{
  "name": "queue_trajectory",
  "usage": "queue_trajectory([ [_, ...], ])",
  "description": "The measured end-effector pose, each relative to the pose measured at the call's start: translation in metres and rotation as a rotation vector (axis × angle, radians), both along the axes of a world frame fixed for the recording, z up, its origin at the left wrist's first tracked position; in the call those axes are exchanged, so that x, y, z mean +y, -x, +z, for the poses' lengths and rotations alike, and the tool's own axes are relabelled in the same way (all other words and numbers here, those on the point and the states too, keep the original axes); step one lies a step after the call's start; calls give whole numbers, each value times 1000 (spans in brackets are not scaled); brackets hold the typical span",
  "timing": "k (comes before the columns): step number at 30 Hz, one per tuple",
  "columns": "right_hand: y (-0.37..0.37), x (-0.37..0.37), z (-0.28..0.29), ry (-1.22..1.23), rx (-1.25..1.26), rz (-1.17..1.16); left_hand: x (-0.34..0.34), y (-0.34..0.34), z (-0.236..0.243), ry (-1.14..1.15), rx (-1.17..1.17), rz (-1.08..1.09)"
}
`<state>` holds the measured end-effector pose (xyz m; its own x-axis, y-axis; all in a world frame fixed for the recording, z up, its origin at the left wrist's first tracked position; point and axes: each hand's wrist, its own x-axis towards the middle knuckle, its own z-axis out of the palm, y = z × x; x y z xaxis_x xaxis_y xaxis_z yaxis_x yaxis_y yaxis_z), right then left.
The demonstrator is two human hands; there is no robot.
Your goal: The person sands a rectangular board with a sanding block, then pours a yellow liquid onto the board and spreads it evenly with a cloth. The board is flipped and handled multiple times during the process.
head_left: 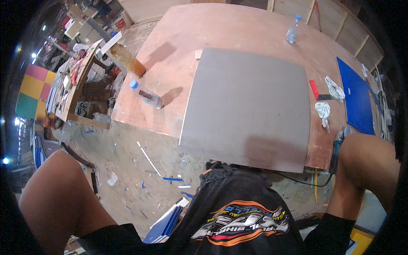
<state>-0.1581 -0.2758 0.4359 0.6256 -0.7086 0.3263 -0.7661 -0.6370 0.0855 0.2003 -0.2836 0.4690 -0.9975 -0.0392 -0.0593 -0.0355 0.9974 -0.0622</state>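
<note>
Neither hand is on show here: both left hand and right hand are out of sight, so I can't tell whether they're wide, narrow or holding anything. What we do get is the left arm [61,187] and right arm [359,161], elbows jutting out either side of a black shirt [242,191]. Just ahead of the body lies the big grey sheet [250,97], flat on the counter [238,25], its near edge seeming to poke past the rim; a careless lean from the waist could shove it askew. Watch that right elbow! It looks close to the teal power tool [337,148] at the counter's edge, and the dark cable [297,182] hangs in a loop below; a snag there might drag the tool off. Right of the sheet, two white gloves [335,89] [323,114] and a red block [313,89], then a blue panel [355,97]. Over left, a blue-capped bottle [151,98] and an amber container [132,64]: knock either, and anything inside could spill toward the grey surface. Further off, another clear bottle [292,32] stands upright, while offcuts [148,159] litter the floor [123,165], a likely slip underfoot.
</note>
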Motion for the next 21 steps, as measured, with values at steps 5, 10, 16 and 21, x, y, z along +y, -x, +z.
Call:
queue_trajectory([
  [5,-6,-21,-13,-36,-22,-18,-9,-14,-8,8,14,38],
  [10,-17,-54,-28,-66,-60,-36,-34,-39,-13,1,80,94],
  [16,-20,-83,-53,-119,-194,-136,-72,-101,10,-37,480,190],
  [21,-40,-137,-105,-275,-307,-176,-161,-193,-52,-80,1320,734],
])
